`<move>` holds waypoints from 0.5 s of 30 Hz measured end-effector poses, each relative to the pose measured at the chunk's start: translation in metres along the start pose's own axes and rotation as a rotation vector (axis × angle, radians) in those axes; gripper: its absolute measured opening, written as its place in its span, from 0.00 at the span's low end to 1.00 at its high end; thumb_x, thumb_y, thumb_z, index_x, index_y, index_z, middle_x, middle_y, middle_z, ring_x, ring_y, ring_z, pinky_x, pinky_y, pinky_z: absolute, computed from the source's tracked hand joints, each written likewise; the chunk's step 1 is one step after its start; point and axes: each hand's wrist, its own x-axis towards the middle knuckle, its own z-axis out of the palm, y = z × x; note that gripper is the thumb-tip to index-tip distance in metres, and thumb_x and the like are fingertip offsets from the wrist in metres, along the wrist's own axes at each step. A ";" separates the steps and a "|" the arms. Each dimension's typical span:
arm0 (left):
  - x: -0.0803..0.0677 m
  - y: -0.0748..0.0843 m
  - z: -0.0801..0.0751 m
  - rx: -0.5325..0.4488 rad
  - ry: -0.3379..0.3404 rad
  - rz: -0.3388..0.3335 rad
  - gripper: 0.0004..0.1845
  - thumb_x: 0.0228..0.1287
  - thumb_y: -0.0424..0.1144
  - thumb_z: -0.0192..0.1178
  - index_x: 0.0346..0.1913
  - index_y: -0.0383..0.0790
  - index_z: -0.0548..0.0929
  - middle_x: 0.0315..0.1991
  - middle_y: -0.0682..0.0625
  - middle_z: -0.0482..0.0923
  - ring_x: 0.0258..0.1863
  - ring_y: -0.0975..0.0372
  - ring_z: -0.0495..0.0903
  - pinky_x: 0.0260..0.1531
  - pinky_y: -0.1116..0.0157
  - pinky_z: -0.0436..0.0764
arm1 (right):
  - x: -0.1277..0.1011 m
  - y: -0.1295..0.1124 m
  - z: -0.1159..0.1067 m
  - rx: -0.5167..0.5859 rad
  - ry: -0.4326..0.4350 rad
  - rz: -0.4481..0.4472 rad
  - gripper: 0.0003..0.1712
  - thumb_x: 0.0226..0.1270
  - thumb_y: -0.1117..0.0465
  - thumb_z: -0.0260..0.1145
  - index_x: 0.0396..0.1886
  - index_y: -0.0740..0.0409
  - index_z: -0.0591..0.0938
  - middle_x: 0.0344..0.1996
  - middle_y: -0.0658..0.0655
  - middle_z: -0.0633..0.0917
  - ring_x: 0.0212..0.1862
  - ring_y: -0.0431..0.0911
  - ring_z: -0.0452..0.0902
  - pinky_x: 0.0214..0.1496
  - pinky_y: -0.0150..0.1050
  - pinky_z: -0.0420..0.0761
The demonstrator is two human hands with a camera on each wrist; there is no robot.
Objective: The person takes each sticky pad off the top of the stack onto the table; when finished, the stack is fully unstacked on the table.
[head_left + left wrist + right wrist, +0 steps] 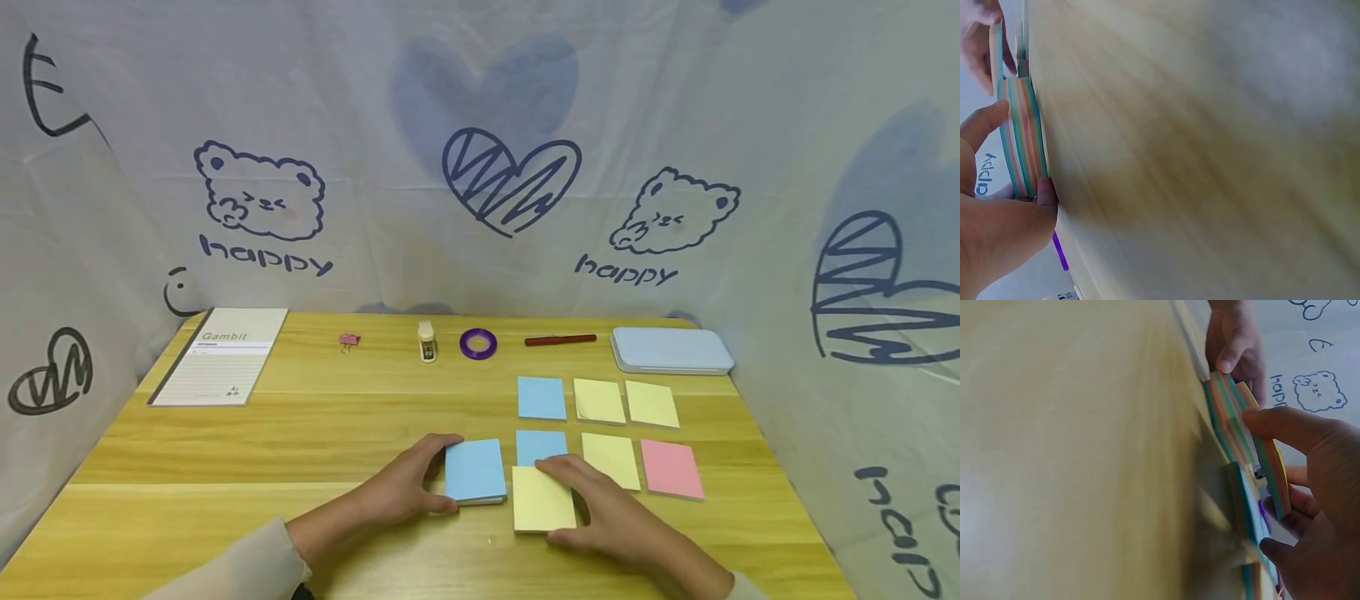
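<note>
In the head view my left hand [408, 483] grips a stack of sticky note pads [476, 471] with a blue top sheet. Layered pink, green and orange edges of this stack [1022, 137] show in the left wrist view, thumb on one side and fingers on the other. To its right, my right hand [611, 508] pinches a yellow-topped sticky note pad [542, 500] by its edges. That pad [1270, 465] is held above the table in the right wrist view. Behind it lies a blue pad [542, 447], partly covered by the right hand and the held pad.
More pads lie at the right: a blue one [542, 398], several yellow ones [611, 460] and a pink one [672, 469]. Along the back are a notebook [217, 358], a pink binder clip [348, 340], a small white bottle [427, 343], purple tape [467, 343], a dark red pen [560, 340] and a light blue case [672, 350].
</note>
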 end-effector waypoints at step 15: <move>0.001 0.000 0.000 -0.004 -0.001 0.006 0.48 0.58 0.36 0.77 0.77 0.33 0.61 0.70 0.38 0.68 0.71 0.44 0.68 0.71 0.46 0.69 | -0.025 0.003 0.021 -0.241 0.092 -0.174 0.48 0.59 0.37 0.77 0.74 0.50 0.72 0.69 0.52 0.73 0.68 0.49 0.71 0.64 0.52 0.81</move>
